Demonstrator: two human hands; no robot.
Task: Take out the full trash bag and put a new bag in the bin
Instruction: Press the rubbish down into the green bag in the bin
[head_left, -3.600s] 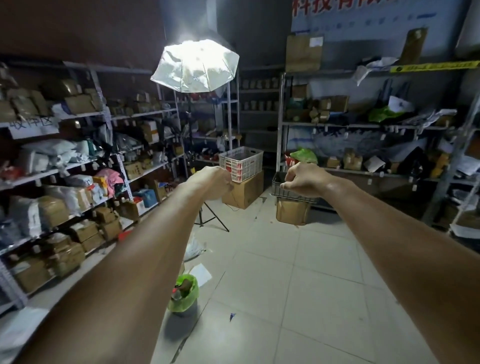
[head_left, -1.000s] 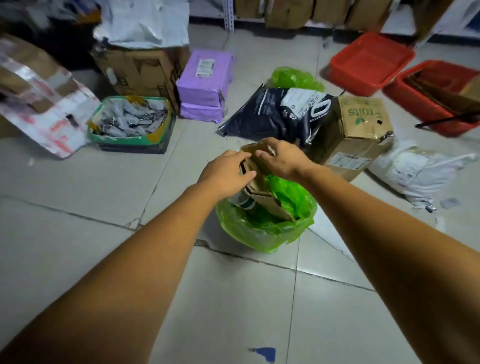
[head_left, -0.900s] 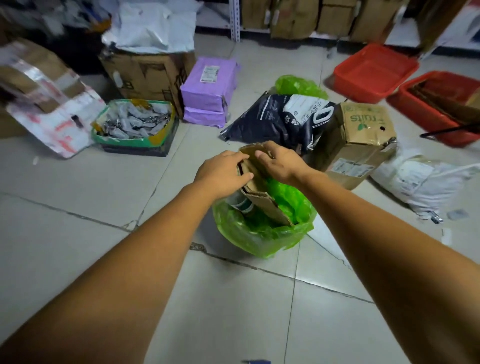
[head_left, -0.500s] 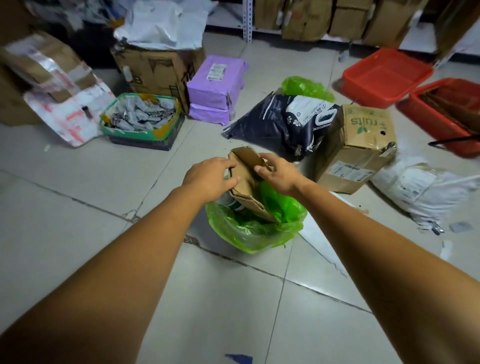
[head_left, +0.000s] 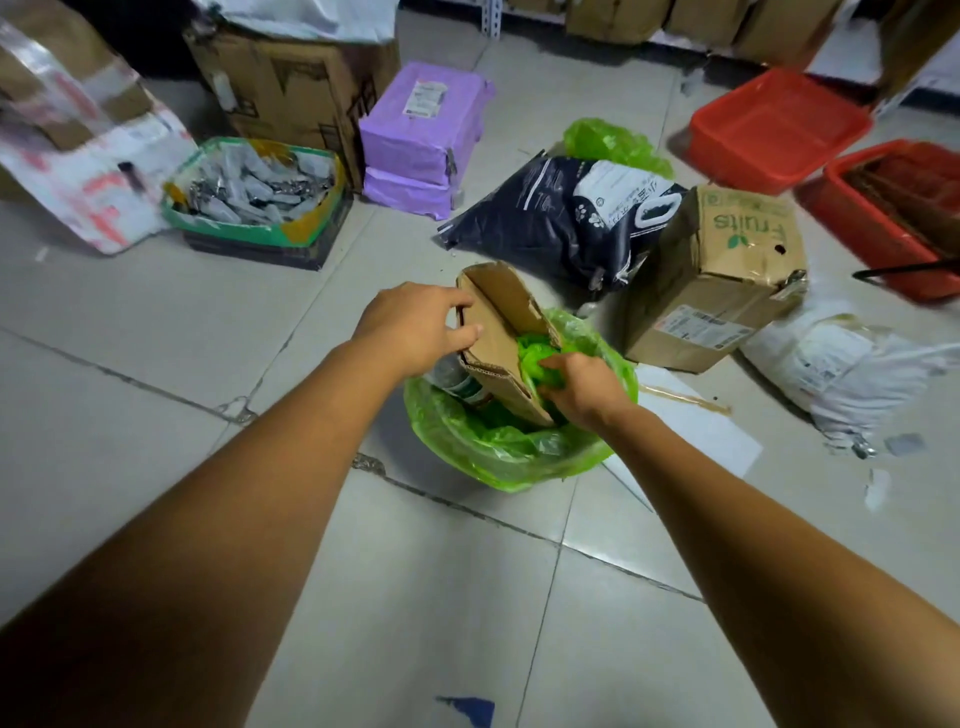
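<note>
left hand (head_left: 415, 325): closed on the upper edge of a bent brown cardboard piece (head_left: 501, 332) that stuck up out of the bin; thumb and fingers pinched it.
right hand (head_left: 582, 387): curled around a bunch of the thin translucent green plastic trash bag (head_left: 498, 447), gripped at the inner right side, just right of the cardboard.
trash bag location: directly under both hands, lining a bin on the tiled floor (head_left: 156, 322); bag rim folded over the outside. Bin body hidden by the plastic, colour not readable.
contents: cardboard plus a bottle-like item (head_left: 457, 382) below the left hand, partly hidden.
beyond the hands: black printed sack (head_left: 550, 218), and a crumpled green plastic bag (head_left: 613, 143) behind it, possibly a spare, could not tell.
right of the right hand: brown cardboard box printed "Fruits" (head_left: 717, 280), white parcel bag (head_left: 852, 369), two red plastic trays (head_left: 774, 130).
left beyond the left hand: purple wrapped parcels (head_left: 421, 130), green-edged box of grey packets (head_left: 254, 192).
progress: early. Bag was not yet lifted, not tied, rim not freed from the bin.
left to do: gather the rim, pull the full bag out, set it aside, fit a fresh liner.
risk: judged the cardboard corners could snag or tear the thin plastic when lifting.
</note>
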